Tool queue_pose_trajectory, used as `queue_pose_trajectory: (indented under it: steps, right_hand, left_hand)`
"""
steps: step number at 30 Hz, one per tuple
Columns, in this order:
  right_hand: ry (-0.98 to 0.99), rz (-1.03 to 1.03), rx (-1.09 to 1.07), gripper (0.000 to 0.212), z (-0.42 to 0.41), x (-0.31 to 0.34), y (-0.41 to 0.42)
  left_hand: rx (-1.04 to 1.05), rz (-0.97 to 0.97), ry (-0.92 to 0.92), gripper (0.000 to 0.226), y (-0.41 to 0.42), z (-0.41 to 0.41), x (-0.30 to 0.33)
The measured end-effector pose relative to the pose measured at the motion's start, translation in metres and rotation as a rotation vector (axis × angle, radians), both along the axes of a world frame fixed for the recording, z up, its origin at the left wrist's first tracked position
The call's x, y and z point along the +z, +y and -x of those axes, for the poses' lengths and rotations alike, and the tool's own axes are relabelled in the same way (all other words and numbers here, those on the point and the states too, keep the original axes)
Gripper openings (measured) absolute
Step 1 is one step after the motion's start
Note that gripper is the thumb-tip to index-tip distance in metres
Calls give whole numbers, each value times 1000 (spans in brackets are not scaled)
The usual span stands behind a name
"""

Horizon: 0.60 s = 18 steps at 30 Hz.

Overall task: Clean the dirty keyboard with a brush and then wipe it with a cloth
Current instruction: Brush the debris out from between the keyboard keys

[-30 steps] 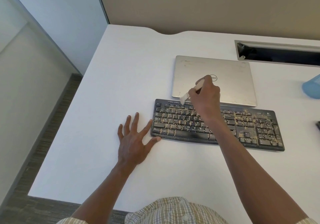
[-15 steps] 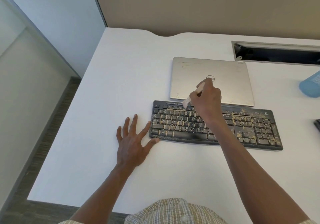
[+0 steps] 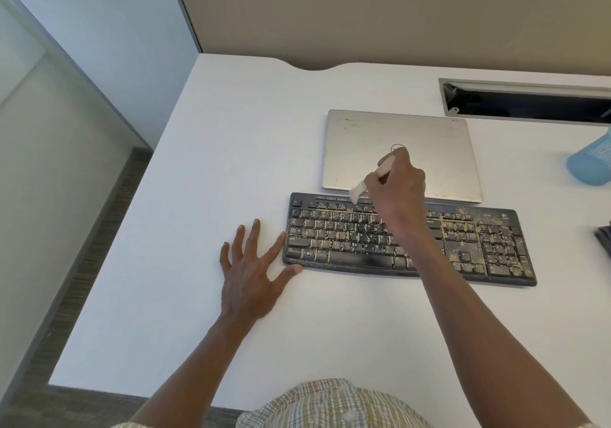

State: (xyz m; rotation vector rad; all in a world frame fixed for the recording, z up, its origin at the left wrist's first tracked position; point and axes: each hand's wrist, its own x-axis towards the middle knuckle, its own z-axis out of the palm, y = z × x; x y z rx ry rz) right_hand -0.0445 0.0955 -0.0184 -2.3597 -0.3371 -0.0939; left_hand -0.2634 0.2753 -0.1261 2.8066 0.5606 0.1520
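Fingers [image 3: 251,236] of the left hand [image 3: 251,279] lie spread and flat on the white desk [image 3: 198,163], with the forefinger tip and thumb tip touching the left end of the keyboard [image 3: 410,242], bracing it without gripping anything. That black keyboard lies across the middle of the desk, dusted with pale tan grit on its letter keys and more thickly around the arrow keys and number pad at its right end. Just behind it, nearly touching its far edge, lies a closed silver laptop [image 3: 380,137]. Above the top row of keys, the right hand [image 3: 400,189] pinches the handle of a small pale brush [image 3: 358,189], its bristles angled down and left onto the function keys. Farther right, a dark cable slot [image 3: 529,103] is cut into the desk, and a blue mesh cup [image 3: 591,163] stands at the edge of view. The brushing step looks to be in hand, with much grit left. Next, the bristles likely need short strokes along each row, working toward the dirtier right end. No cloth can be made out with certainty.
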Motion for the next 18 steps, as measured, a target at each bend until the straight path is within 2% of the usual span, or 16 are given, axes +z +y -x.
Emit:
queue_pose_trajectory:
  steps: [8,18]
  right_hand:
    - [17,36,-36,26,-2,-3,-12]
    - [9,25,0,20,-1,-2,-11]
  left_hand:
    - [-4,3,-11,72,0,0,-1]
    - [-2,2,2,73,1,0,-1]
